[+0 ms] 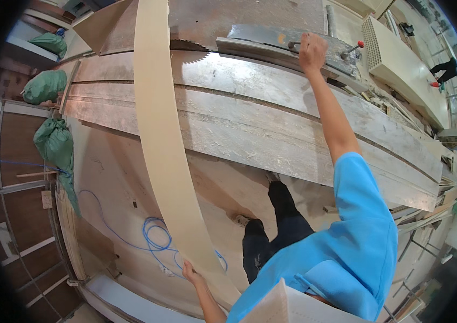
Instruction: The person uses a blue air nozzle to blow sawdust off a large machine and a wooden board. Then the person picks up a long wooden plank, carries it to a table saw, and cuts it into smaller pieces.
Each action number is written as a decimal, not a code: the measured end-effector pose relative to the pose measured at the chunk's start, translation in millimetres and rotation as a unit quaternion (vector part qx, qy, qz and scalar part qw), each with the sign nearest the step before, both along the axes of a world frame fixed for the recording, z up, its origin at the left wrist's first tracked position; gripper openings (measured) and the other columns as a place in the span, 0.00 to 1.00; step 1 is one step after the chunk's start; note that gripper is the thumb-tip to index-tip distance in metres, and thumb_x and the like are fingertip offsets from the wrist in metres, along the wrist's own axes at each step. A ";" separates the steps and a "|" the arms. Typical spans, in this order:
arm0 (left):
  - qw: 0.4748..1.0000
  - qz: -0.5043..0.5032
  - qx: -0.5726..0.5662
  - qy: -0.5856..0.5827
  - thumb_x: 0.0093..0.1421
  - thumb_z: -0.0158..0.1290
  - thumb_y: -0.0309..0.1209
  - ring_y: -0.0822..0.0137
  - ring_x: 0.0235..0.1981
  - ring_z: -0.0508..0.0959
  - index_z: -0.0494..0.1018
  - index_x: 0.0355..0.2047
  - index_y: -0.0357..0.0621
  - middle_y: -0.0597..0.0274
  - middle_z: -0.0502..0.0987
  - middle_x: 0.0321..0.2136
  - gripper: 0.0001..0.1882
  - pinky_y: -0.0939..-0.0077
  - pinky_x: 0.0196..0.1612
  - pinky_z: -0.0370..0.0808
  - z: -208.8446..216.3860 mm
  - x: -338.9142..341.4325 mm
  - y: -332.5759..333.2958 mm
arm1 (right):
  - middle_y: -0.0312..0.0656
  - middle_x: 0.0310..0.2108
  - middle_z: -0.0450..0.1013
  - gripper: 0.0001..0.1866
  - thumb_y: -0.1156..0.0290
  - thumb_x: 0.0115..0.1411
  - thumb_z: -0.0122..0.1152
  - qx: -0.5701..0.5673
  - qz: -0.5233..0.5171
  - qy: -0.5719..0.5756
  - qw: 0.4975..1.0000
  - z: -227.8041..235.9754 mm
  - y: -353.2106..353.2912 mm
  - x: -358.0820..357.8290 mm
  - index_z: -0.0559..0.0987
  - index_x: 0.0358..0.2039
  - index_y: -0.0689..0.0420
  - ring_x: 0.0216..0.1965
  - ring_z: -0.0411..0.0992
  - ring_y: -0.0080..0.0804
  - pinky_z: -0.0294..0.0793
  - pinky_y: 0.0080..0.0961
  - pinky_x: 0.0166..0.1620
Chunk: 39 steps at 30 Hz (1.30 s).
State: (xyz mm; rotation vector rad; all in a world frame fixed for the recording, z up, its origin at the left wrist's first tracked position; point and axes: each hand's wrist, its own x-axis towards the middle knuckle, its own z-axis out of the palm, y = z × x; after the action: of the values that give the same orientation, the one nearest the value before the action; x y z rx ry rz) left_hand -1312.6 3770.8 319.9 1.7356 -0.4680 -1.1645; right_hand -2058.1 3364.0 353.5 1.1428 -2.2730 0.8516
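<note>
The left hand (194, 274) gripped the long board (156, 118) near its lower end, fingers bent round the edge, tips probably tucked beneath. The board lay across the saw table (250, 116), beside the round blade (189, 45). The right hand (313, 52) was a fist around the metal guide's (255, 35) handle (293, 45).

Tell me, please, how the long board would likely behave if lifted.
The board may flex somewhat, being long and narrow. It seems unlikely to roll, being flat. Its overhanging near end might dip without the left hand.
</note>
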 end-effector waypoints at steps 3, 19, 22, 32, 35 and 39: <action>0.999 0.004 0.009 -0.048 0.68 0.49 0.41 0.65 0.39 0.77 0.75 0.45 0.31 0.55 0.78 0.38 0.21 0.72 0.41 0.73 3.6 3.0 -9.3 | 0.47 0.50 0.74 0.20 0.52 0.63 0.55 0.042 -0.019 0.070 0.996 1.0 -14.2 -11.1 0.82 0.42 0.56 0.50 0.69 0.49 0.63 0.46 0.55; 0.998 -0.030 0.030 -0.048 0.65 0.52 0.48 0.67 0.37 0.76 0.74 0.41 0.34 0.60 0.78 0.35 0.25 0.73 0.39 0.72 7.9 -26.7 -81.7 | 0.53 0.54 0.67 0.20 0.51 0.67 0.47 0.073 -0.032 0.085 0.993 -32.3 -22.9 1.4 0.77 0.49 0.49 0.52 0.70 0.57 0.69 0.51 0.54; 0.997 -0.052 0.023 -0.055 0.66 0.52 0.48 0.66 0.38 0.77 0.74 0.44 0.34 0.60 0.78 0.36 0.25 0.73 0.40 0.74 14.3 -35.0 -89.1 | 0.59 0.50 0.71 0.21 0.55 0.64 0.49 0.071 -0.038 0.094 0.992 -29.7 -23.4 8.0 0.77 0.46 0.58 0.47 0.74 0.57 0.74 0.49 0.48; 0.979 -0.095 0.004 0.181 0.69 0.49 0.45 0.62 0.42 0.79 0.70 0.53 0.32 0.52 0.77 0.47 0.26 0.70 0.45 0.75 -41.7 -13.6 -85.1 | 0.56 0.54 0.68 0.20 0.54 0.66 0.47 0.069 -0.036 0.192 0.978 -49.4 -25.9 -17.7 0.77 0.49 0.52 0.52 0.70 0.57 0.72 0.49 0.52; 0.997 -0.052 0.020 0.044 0.69 0.48 0.42 0.62 0.43 0.78 0.70 0.53 0.30 0.52 0.77 0.47 0.25 0.71 0.47 0.74 -64.9 21.6 -87.8 | 0.50 0.57 0.66 0.20 0.52 0.69 0.44 0.090 0.044 0.163 0.981 -41.9 -17.1 -16.0 0.75 0.51 0.48 0.54 0.71 0.53 0.72 0.47 0.54; 0.998 -0.061 0.012 0.019 0.71 0.44 0.44 0.62 0.46 0.77 0.71 0.54 0.32 0.54 0.76 0.49 0.25 0.69 0.50 0.73 -90.8 55.9 -102.0 | 0.44 0.61 0.62 0.20 0.49 0.69 0.43 0.033 -0.005 0.056 0.998 -36.4 7.8 -10.8 0.74 0.53 0.44 0.57 0.69 0.51 0.71 0.47 0.55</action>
State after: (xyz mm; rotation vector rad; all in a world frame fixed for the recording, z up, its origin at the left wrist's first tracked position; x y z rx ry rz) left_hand -1256.6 3668.8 229.1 1.7208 -0.5448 -1.2923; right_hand -2068.8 3371.8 317.1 1.1766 -2.2286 0.6951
